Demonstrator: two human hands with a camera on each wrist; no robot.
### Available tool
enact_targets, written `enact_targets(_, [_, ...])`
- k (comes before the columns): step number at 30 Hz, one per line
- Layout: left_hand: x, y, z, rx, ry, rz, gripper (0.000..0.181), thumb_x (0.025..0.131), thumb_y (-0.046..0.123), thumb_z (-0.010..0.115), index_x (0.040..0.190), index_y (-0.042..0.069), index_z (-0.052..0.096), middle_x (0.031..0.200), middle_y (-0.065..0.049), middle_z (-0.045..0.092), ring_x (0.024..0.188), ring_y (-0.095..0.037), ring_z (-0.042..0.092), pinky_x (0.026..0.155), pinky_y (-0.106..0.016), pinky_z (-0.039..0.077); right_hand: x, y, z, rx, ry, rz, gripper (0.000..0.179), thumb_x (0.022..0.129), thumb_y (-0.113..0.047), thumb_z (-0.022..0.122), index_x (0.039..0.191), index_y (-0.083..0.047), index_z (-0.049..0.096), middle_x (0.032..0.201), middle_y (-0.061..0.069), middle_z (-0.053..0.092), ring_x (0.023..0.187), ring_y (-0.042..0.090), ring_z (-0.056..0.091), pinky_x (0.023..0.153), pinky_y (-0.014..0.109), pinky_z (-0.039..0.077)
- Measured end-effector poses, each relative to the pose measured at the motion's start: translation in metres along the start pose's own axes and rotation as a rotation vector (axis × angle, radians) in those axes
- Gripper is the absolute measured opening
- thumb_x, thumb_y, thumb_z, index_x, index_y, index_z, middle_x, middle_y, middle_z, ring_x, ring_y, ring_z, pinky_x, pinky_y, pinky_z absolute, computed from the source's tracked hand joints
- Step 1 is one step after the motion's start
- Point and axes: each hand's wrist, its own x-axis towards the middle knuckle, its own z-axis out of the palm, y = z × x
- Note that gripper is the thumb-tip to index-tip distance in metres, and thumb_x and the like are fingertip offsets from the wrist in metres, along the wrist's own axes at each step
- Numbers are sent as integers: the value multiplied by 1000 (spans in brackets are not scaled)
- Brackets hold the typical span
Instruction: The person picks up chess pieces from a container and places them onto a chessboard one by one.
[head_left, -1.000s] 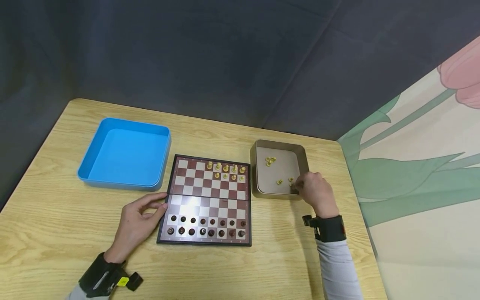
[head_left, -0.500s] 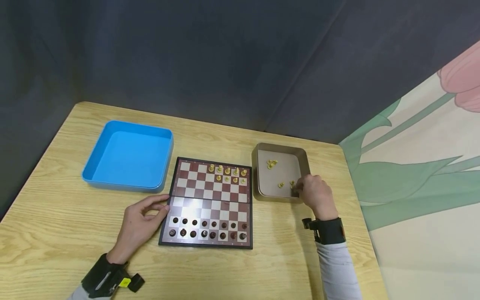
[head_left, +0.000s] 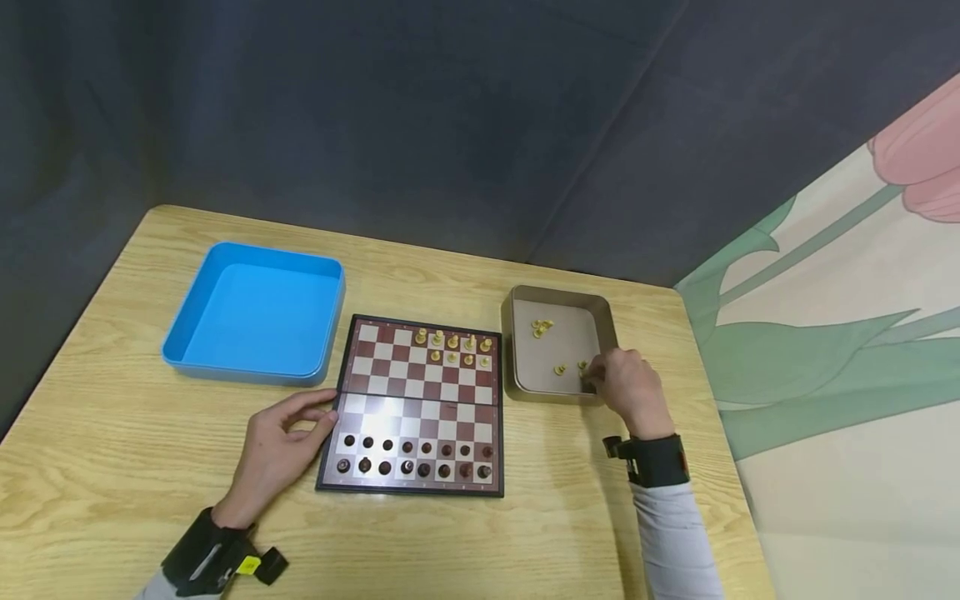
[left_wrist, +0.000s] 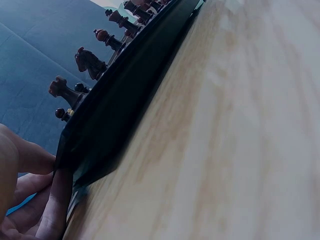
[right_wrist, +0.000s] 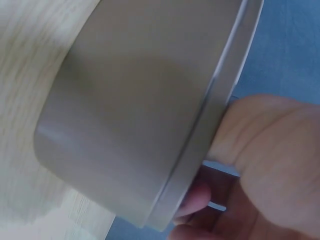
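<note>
A folding chessboard (head_left: 420, 404) lies on the table with dark chess pieces (head_left: 406, 467) in two rows near the person and yellow ones (head_left: 453, 342) at the far right. The left hand (head_left: 281, 446) rests at its left edge, thumb and index fingertips touching the black side. In the left wrist view, those fingers (left_wrist: 60, 200) meet the board's corner. The right hand (head_left: 632, 387) reaches over the near right rim of a metal tin (head_left: 551, 392), fingertips pinching a yellow chess piece (head_left: 583, 374) inside. The tin's wall (right_wrist: 135, 110) hides these fingertips in the right wrist view.
Several other yellow pieces (head_left: 542, 328) lie loose in the tin, which stands right of the board. A blue tray (head_left: 251, 372) is at the back left. Dark cloth (head_left: 420, 125) hangs behind the wooden table (head_left: 420, 550), and a flower-patterned cloth (head_left: 840, 367) hangs at the right.
The whole head view has shifted slightly downward. Both hands keep their places at the board's edge and in the tin.
</note>
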Motion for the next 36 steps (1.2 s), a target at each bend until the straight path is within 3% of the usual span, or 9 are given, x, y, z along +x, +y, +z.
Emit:
enact_targets(8, [-1, 0, 0, -22, -8, 1, 33, 91, 9, 77, 123, 3, 75, 108, -18, 75, 89, -20, 76, 68, -20, 63, 1, -1, 1, -6, 9, -4, 5, 85, -5, 81, 90, -5, 82, 85, 12, 76, 67, 22, 66, 51, 38, 55])
enact_targets(19, [-1, 0, -2, -18, -5, -4, 34, 91, 10, 77, 124, 4, 75, 109, -17, 76, 89, -18, 76, 68, -19, 62, -3, -1, -1, 19, 49, -46, 7, 88, -2, 75, 90, -3, 82, 84, 12, 75, 64, 20, 64, 49, 37, 54])
enact_targets(27, [-1, 1, -1, 13, -8, -17, 34, 92, 14, 77, 124, 6, 75, 113, -16, 75, 91, -12, 74, 69, -17, 61, -7, -11, -10, 38, 209, -168, 8, 87, 0, 73, 89, -1, 80, 84, 12, 76, 64, 21, 63, 51, 40, 56])
enact_targets(36, [1, 0, -1, -4, -9, -10, 34, 92, 15, 77, 125, 6, 75, 113, -16, 75, 89, 0, 71, 69, -16, 61, -12, -36, -25, 132, 309, -263, 9, 87, -2, 75, 95, -3, 80, 95, 11, 77, 71, 23, 67, 53, 36, 51])
